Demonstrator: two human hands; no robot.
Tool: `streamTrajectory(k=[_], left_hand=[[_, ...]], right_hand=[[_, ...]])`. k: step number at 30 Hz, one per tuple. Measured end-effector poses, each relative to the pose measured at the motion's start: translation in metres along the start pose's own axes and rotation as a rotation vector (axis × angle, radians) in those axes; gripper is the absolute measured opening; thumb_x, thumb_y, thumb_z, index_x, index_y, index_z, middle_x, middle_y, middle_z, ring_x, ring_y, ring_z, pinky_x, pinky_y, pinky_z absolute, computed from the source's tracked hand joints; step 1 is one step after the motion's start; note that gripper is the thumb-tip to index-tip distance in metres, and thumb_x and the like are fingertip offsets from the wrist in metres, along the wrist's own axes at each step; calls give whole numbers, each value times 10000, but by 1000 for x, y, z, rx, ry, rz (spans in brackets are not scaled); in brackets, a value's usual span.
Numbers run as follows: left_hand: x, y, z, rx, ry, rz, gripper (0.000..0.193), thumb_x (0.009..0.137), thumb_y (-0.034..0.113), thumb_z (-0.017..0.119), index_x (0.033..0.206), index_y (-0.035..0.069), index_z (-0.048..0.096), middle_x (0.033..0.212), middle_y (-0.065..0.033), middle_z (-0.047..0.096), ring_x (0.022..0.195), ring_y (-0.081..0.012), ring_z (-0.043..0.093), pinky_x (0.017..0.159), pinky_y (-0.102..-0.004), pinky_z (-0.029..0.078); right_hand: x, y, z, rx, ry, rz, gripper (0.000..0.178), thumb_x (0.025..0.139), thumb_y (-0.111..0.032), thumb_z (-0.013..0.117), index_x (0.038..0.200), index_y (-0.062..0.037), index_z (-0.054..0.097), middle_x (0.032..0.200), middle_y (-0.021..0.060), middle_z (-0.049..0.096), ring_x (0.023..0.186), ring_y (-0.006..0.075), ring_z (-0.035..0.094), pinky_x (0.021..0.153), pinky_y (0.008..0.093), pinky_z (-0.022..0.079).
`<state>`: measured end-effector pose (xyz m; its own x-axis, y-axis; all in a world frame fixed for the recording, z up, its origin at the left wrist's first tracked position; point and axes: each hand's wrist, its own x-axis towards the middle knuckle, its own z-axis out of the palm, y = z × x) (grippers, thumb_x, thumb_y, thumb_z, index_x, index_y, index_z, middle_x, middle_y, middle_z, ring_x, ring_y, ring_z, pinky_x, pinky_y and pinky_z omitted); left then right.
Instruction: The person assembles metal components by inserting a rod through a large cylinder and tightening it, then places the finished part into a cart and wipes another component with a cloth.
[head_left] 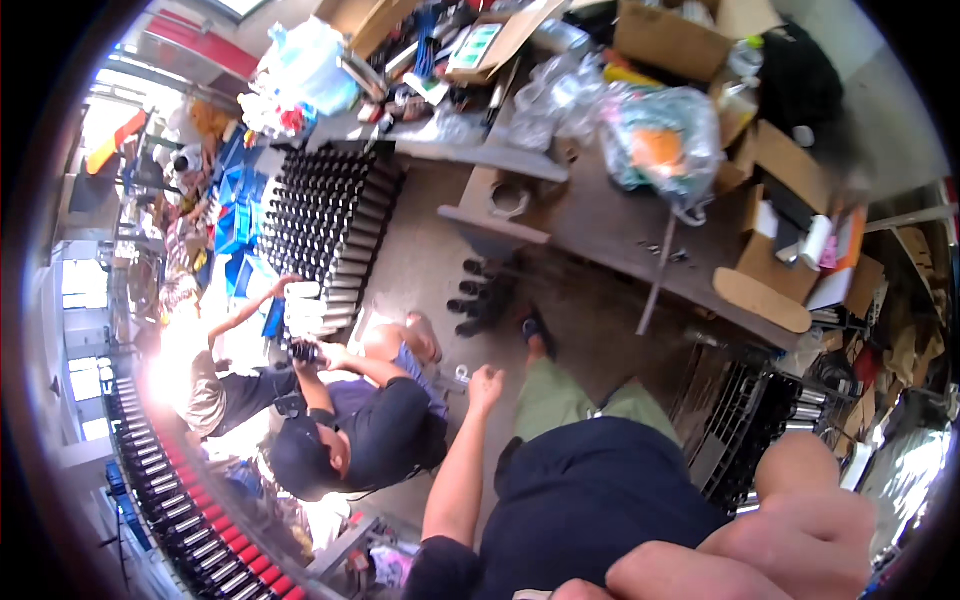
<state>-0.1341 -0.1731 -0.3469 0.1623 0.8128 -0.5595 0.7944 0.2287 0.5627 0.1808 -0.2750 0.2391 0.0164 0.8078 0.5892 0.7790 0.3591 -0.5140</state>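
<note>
My left hand hangs at my left side with its fingers curled in, and I see nothing held in it. A small pale ring-shaped thing shows just left of it; I cannot tell whether it lies on the floor. Large and close at the lower right is my right hand, its fingers bent. Whatever those fingers may grip is hidden by the hand and the picture's lower edge. Ahead of me, several dark cylinders stand on the floor beside the workbench.
To the left, a person in a dark cap crouches with a black object, beside another person reaching toward stacked dark tubes. Blue bins stand behind. A roller conveyor curves along the lower left. Cardboard boxes crowd the workbench.
</note>
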Motion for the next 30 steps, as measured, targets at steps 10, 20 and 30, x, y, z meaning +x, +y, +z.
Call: streamTrajectory(k=[10, 20, 30], left_hand=[[106, -80, -59, -192, -71, -380, 424, 886, 309, 697, 1055, -79, 662, 911, -205, 728, 815, -317, 723, 718, -414, 557], [135, -45, -103, -581, -104, -560, 198, 992, 255, 601, 899, 82, 577, 671, -18, 567, 510, -136, 567, 423, -292, 464], [121, -35, -73, -616, -150, -654, 207, 992, 231, 601, 877, 70, 542, 642, -29, 554, 465, -144, 532, 385, -294, 423]], right_hand=[[159, 54, 257, 549, -211, 161, 166, 717, -189, 653, 809, -55, 689, 710, 75, 609, 559, 176, 537, 526, 321, 426], [195, 45, 336, 708, -284, 293, 109, 734, -118, 634, 770, -18, 658, 657, 108, 596, 599, 235, 559, 577, 353, 471], [214, 87, 316, 934, -429, 206, 81, 839, -79, 580, 845, -2, 603, 643, 141, 553, 611, 314, 563, 580, 386, 465]])
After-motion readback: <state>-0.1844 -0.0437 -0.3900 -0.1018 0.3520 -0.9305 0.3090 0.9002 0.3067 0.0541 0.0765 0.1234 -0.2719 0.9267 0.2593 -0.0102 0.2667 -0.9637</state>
